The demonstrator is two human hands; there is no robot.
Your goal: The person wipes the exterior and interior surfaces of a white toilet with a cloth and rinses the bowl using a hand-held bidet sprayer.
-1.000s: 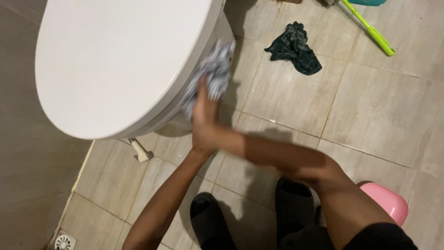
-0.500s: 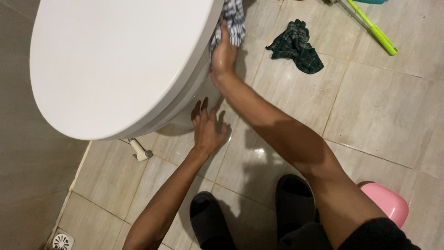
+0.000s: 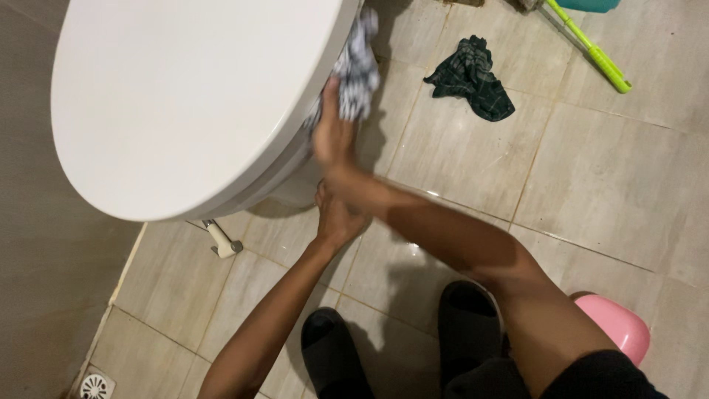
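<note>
The right hand (image 3: 334, 140) is pressing a crumpled grey-and-white checked cloth (image 3: 355, 66), clamped in its fingers, against the white oval toilet's (image 3: 185, 103) side at three o'clock; judging by this, wiping is underway. The left hand (image 3: 336, 218), partly hidden, is resting below with its grip impossible to tell.

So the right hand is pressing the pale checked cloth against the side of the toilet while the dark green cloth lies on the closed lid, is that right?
Not quite: the head view shows the dark green cloth lying on the tiled floor, not the closed lid. The right hand does press the pale checked cloth against the toilet's side.

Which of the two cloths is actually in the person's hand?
The pale grey-and-white checked cloth, pressed by the right hand against the side of the white toilet. The dark green plaid cloth lies crumpled on the tiled floor, untouched.
</note>
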